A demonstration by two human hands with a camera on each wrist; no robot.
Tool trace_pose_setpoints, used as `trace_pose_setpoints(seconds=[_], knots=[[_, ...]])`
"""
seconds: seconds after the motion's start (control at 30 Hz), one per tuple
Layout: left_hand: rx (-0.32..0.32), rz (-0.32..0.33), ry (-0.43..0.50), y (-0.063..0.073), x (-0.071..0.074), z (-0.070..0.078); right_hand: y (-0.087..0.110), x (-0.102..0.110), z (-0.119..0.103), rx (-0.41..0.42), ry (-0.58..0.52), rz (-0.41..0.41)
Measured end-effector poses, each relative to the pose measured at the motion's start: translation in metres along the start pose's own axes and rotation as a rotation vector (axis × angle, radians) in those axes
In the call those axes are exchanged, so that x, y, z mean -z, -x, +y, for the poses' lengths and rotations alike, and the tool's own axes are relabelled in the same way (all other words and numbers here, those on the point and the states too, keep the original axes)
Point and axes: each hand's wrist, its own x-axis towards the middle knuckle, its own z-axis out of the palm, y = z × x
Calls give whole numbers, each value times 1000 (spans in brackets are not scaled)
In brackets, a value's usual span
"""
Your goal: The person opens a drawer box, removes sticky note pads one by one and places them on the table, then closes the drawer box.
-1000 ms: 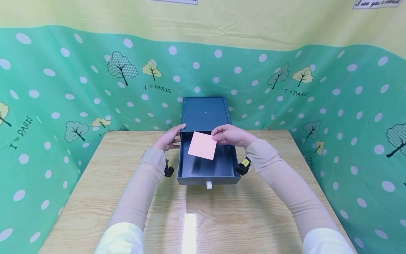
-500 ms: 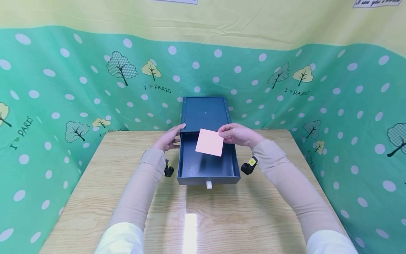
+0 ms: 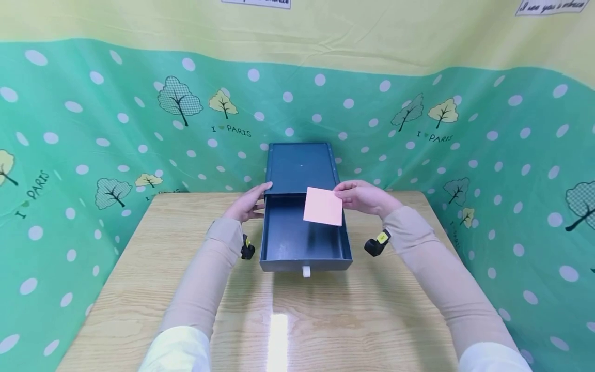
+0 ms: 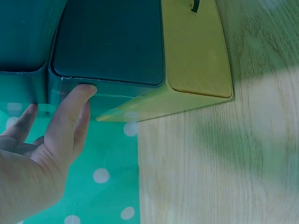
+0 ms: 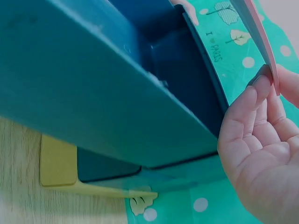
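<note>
Between thumb and fingers, my right hand [image 3: 364, 198] pinches a pink sticky note pad [image 3: 323, 206] by its upper right corner, over the right side of an open drawer [image 3: 306, 265]. In the right wrist view the pad [image 5: 258, 35] appears edge-on, showing its thickness. The drawer belongs to a dark blue cabinet [image 3: 301, 168] and has a white pull tab [image 3: 306, 272] on its front. My left hand [image 3: 248, 204] touches the cabinet's left side near the front top corner. In the left wrist view, one fingertip [image 4: 91, 89] of it lies against the blue side.
Below the blue drawer, a yellow section [image 4: 198, 51] of the cabinet shows in the left wrist view. The cabinet stands at the back of a wooden table [image 3: 186, 289], close to a green dotted curtain [image 3: 316, 93].
My right hand has moved to the right with the pink sticky note pad, from the drawer's middle to its right side. The left hand and the drawer have stayed in place.
</note>
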Motion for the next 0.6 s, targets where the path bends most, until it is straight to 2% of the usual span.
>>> trace_pose_setpoints(seconds=[0.6], knots=[[-12, -4, -3, -2, 0, -1, 18, 44, 18, -23, -88, 8]])
